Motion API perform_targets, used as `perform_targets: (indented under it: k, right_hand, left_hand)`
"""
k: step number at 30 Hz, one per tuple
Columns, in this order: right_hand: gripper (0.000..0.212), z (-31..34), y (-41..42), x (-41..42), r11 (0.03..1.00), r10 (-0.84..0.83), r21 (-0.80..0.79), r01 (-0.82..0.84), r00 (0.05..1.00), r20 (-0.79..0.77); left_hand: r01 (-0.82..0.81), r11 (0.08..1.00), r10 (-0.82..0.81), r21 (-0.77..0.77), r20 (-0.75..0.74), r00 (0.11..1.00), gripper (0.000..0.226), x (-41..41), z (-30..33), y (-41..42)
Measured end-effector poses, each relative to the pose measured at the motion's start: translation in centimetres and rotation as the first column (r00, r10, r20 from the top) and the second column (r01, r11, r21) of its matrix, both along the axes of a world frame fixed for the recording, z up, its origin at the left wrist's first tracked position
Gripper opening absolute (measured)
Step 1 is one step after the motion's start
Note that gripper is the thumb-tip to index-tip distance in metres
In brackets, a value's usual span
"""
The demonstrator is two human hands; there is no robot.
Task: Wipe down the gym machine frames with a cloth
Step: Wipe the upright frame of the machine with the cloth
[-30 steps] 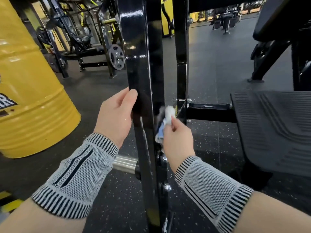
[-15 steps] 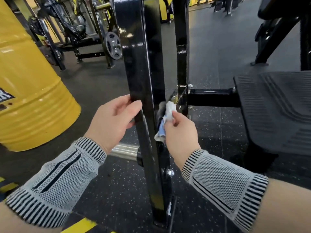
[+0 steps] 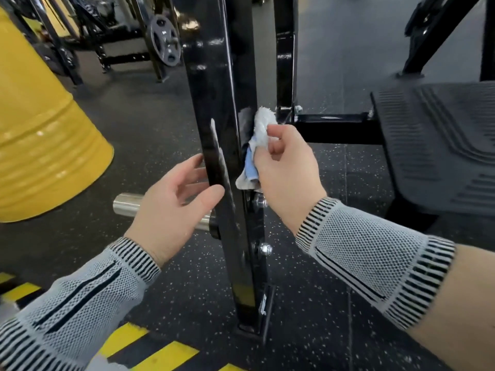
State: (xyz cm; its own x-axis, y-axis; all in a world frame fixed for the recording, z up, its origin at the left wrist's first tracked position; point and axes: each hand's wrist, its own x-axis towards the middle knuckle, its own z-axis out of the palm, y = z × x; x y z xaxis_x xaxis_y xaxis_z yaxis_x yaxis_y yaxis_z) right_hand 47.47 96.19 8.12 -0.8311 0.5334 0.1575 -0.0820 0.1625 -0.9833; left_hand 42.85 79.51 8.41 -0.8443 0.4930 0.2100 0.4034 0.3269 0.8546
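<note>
While my right hand point(image 3: 286, 167) pinches the bunched cloth point(image 3: 258, 141) against the black upright's point(image 3: 214, 84) right face at frame centre and my left hand point(image 3: 176, 207) steadies it, fingers relaxed, I should press flat and stroke downward toward the bolts point(image 3: 263, 249).

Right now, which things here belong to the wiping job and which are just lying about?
Job: cloth gripped in right hand; black upright post; left hand resting on it.
Lying about: yellow drum, weight plate, footplate, steel peg.
</note>
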Motion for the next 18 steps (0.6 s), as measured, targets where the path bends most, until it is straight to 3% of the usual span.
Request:
perform_targets:
  k: [5, 9, 13, 18]
  right_hand:
    - [0.027, -0.8, 0.6, -0.7, 0.998, -0.014, -0.054, 0.02, 0.995, 0.1]
    - [0.025, -0.3, -0.2, 0.1, 0.998, -0.017, -0.065, 0.016, 1.0, -0.018]
    - [0.023, -1.7, -1.6, 1.9, 0.997, -0.009, 0.073, 0.013, 0.999, -0.051]
    - [0.033, -3.8, -2.4, 3.4, 0.981, 0.023, 0.192, -0.012, 0.998, -0.051]
  left_hand:
    - [0.018, 0.999, -0.016, -0.045, 0.027, 0.999, 0.05, 0.1, -1.6, 0.0]
    - [0.021, 1.0, -0.021, -0.012, 0.01, 1.0, 0.052, 0.1, -2.0, 0.0]
    - [-0.017, 0.999, 0.015, -0.034, -0.057, 0.998, 0.035, 0.2, -2.3, 0.5]
    - [-0.036, 0.998, 0.03, -0.049, -0.112, 0.993, 0.04, 1.0, -2.7, 1.0]
